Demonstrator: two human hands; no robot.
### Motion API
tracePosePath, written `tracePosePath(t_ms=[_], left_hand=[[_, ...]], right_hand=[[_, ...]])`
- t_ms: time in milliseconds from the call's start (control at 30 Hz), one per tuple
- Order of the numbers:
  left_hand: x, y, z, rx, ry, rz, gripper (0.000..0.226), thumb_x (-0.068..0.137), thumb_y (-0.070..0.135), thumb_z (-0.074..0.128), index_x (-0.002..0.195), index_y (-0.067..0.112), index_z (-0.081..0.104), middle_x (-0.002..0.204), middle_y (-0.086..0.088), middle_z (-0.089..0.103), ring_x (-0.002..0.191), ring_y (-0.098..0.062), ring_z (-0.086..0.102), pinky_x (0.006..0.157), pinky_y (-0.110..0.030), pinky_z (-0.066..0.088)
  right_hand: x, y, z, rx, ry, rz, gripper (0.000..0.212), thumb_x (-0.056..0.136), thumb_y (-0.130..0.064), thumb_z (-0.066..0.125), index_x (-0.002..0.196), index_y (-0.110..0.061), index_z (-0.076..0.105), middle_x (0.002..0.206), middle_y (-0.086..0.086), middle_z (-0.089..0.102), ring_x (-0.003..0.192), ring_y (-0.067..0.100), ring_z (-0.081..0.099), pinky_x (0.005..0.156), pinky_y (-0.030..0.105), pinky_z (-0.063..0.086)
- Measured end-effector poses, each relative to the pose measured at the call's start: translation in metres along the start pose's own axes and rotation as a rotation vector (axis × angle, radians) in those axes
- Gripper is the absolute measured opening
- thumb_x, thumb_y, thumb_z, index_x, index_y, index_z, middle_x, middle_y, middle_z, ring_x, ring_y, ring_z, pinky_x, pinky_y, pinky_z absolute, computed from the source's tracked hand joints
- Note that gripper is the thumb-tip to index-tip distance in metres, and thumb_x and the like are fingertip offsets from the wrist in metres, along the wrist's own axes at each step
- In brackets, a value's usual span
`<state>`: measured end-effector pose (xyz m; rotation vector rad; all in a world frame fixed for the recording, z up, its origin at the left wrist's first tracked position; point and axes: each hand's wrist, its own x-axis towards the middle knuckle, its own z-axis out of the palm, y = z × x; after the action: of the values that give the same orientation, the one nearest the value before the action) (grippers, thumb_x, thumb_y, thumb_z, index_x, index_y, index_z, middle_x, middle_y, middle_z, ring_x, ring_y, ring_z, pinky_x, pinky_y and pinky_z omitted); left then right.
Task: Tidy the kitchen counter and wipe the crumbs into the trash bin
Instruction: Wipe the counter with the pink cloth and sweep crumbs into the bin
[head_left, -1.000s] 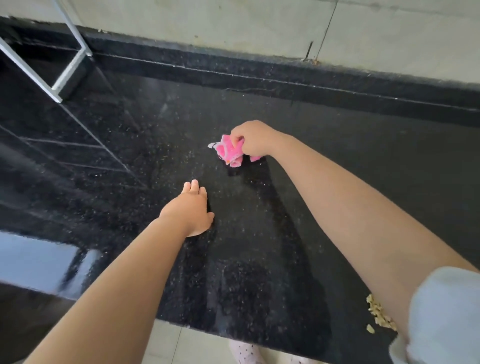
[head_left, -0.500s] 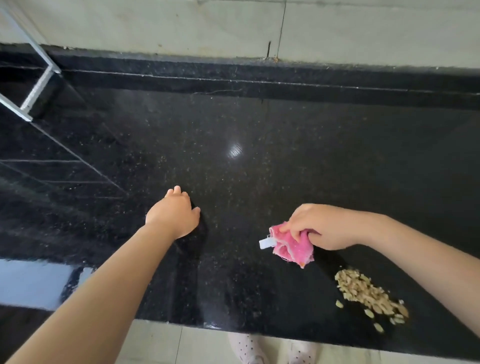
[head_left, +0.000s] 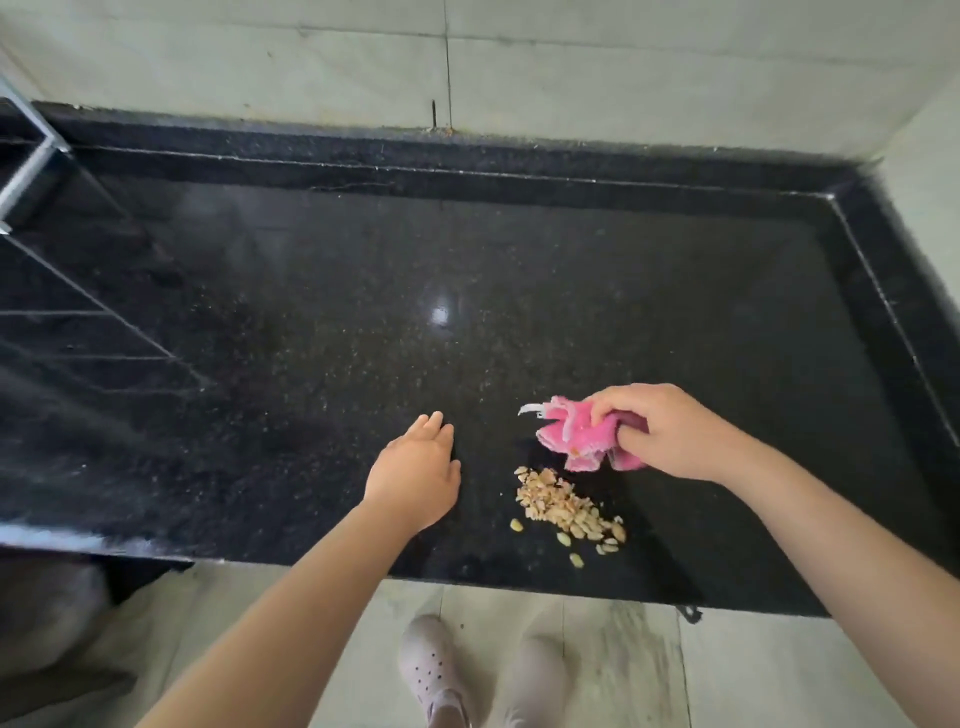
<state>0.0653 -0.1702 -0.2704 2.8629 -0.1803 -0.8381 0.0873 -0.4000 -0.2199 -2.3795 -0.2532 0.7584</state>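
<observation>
My right hand (head_left: 660, 431) grips a crumpled pink cloth (head_left: 576, 434) on the black granite counter (head_left: 363, 312), just behind a pile of pale crumbs (head_left: 563, 506). The crumbs lie near the counter's front edge, with a few loose bits trailing toward it. My left hand (head_left: 415, 475) rests flat on the counter, fingers straight, to the left of the crumbs and apart from them. No trash bin shows in the head view.
A raised black rim (head_left: 519, 166) borders the counter at the back and right, against a pale wall. A metal rack frame (head_left: 26, 161) stands at the far left. Below the front edge are a tiled floor and my two shoes (head_left: 436, 670).
My right hand has pulled the pink cloth from the counter's middle toward the front right, next to the crumb pile. My left hand stays flat on the counter, now nearer the crumbs.
</observation>
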Motion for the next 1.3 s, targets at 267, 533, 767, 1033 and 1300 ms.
tracePosePath(t_ms=[267, 533, 767, 1033, 1300], left_hand=[[-0.042, 0.023, 0.011, -0.097, 0.119, -0.179, 0.052, 0.101, 0.021, 0.029, 0.15, 0.011, 0.014, 0.155, -0.003, 0.023, 0.145, -0.017, 0.019, 0.113, -0.03, 0.028], [-0.128, -0.021, 0.012, -0.103, 0.293, -0.323, 0.038, 0.099, 0.015, 0.031, 0.134, 0.009, 0.046, 0.144, -0.003, 0.041, 0.135, -0.018, 0.036, 0.106, -0.032, 0.034], [-0.292, -0.101, 0.068, -0.068, 0.359, -0.631, 0.029, 0.093, 0.013, 0.039, 0.115, 0.009, 0.057, 0.126, -0.005, 0.051, 0.123, -0.024, 0.046, 0.093, -0.034, 0.041], [-0.54, -0.133, 0.204, -0.22, 0.367, -1.095, 0.031, 0.09, 0.016, 0.042, 0.118, 0.011, 0.057, 0.125, -0.007, 0.055, 0.117, -0.028, 0.054, 0.089, -0.034, 0.045], [-0.737, -0.11, 0.327, -0.476, 0.391, -1.513, 0.029, 0.095, 0.018, 0.036, 0.112, 0.005, 0.056, 0.12, -0.01, 0.054, 0.113, -0.029, 0.053, 0.087, -0.036, 0.045]], right_hand=[[-0.017, 0.024, 0.046, -0.437, 0.203, 0.084, 0.028, 0.093, -0.012, 0.044, 0.119, -0.013, 0.053, 0.128, 0.002, 0.055, 0.113, 0.023, 0.048, 0.086, 0.033, 0.045], [-0.025, -0.055, 0.077, -0.531, 0.249, -0.181, 0.038, 0.096, -0.021, 0.041, 0.133, -0.018, 0.045, 0.15, 0.0, 0.031, 0.139, 0.018, 0.024, 0.111, 0.029, 0.021], [-0.061, -0.176, 0.193, -0.645, -0.002, -0.606, 0.037, 0.097, -0.021, 0.039, 0.133, -0.015, 0.045, 0.146, -0.001, 0.036, 0.138, 0.018, 0.026, 0.11, 0.029, 0.026], [-0.204, -0.302, 0.382, -0.756, -0.267, -1.004, 0.035, 0.093, -0.021, 0.044, 0.125, -0.014, 0.053, 0.133, 0.004, 0.051, 0.129, 0.024, 0.037, 0.105, 0.034, 0.035], [-0.369, -0.376, 0.559, -0.94, -0.551, -1.381, 0.035, 0.09, -0.02, 0.046, 0.124, -0.013, 0.056, 0.131, 0.006, 0.054, 0.126, 0.027, 0.042, 0.104, 0.038, 0.039]])
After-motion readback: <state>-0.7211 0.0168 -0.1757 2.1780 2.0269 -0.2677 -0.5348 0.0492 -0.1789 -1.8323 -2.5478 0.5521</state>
